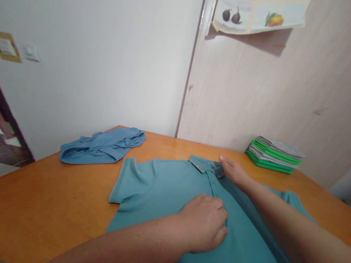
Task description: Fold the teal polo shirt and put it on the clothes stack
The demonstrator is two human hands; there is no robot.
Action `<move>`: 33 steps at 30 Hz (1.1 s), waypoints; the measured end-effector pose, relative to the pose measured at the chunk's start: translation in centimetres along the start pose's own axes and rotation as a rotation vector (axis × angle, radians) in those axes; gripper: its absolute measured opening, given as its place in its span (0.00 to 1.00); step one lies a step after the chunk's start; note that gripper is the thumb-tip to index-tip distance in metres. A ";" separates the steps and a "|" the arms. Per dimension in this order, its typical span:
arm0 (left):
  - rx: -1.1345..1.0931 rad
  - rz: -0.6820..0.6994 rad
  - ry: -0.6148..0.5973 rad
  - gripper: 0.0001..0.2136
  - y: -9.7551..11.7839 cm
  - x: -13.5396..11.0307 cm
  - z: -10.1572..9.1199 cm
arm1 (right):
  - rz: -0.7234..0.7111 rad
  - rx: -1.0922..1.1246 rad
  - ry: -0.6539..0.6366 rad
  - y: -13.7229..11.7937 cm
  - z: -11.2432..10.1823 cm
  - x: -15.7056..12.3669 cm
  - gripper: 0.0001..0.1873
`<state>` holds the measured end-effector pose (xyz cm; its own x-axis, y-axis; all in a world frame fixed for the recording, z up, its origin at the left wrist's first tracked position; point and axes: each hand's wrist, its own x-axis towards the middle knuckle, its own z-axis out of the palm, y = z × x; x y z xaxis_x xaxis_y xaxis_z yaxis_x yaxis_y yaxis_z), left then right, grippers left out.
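A teal polo shirt (162, 187) lies spread front-up on the orange table (45, 208). My left hand (204, 222) rests on the chest of the shirt by the button placket, its fingers curled and pressed down on the cloth. My right hand (234, 171) reaches to the collar (206, 165) and pinches its right side between the fingertips. One short sleeve sticks out to the left; the other shows past my right forearm.
A crumpled blue garment (102, 146) lies at the table's far left corner. A stack of folded green and grey clothes (273, 154) sits at the far right by the pale wood wall. A fruit poster (262, 1) hangs above. A doorway opens at the left.
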<state>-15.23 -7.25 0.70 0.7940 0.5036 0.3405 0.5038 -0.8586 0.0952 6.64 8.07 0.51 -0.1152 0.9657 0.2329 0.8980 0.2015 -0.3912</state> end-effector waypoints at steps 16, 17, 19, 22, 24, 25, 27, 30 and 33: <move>-0.026 -0.005 -0.029 0.09 0.0 0.0 -0.4 | 0.182 0.090 0.163 4.8 -3.1 -2.0 0.39; -0.032 -0.004 -0.025 0.08 0.0 0.0 -0.4 | 0.199 0.072 0.170 5.1 -3.6 -2.2 0.37; -0.050 -0.010 -0.011 0.08 -0.1 0.0 -0.3 | 0.208 0.038 0.141 5.8 -3.8 -2.9 0.32; -0.076 -0.012 0.002 0.08 -0.2 -0.1 -0.1 | 0.186 -0.010 0.061 6.5 -2.9 -4.3 0.23; -0.084 -0.003 0.003 0.08 -0.2 -0.1 -0.2 | 0.176 -0.041 0.030 6.8 -2.1 -5.3 0.21; -0.085 0.001 0.001 0.08 -0.2 -0.1 -0.2 | 0.176 -0.072 0.023 7.0 -1.8 -5.7 0.22; -0.086 0.006 -0.004 0.08 -0.2 -0.1 -0.3 | 0.186 -0.168 0.002 7.1 -1.4 -6.2 0.26; -0.086 0.011 -0.009 0.08 -0.2 -0.1 -0.5 | 0.197 -0.289 -0.028 7.0 -1.0 -6.1 0.30; -0.084 0.007 -0.013 0.07 -0.2 0.0 -0.6 | 0.164 -0.311 -0.021 6.3 -0.7 -5.6 0.33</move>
<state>-15.57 -7.17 1.27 0.8021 0.4981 0.3293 0.4680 -0.8669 0.1715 13.24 3.78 -2.69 0.0357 0.9848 0.1701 0.9912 -0.0133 -0.1315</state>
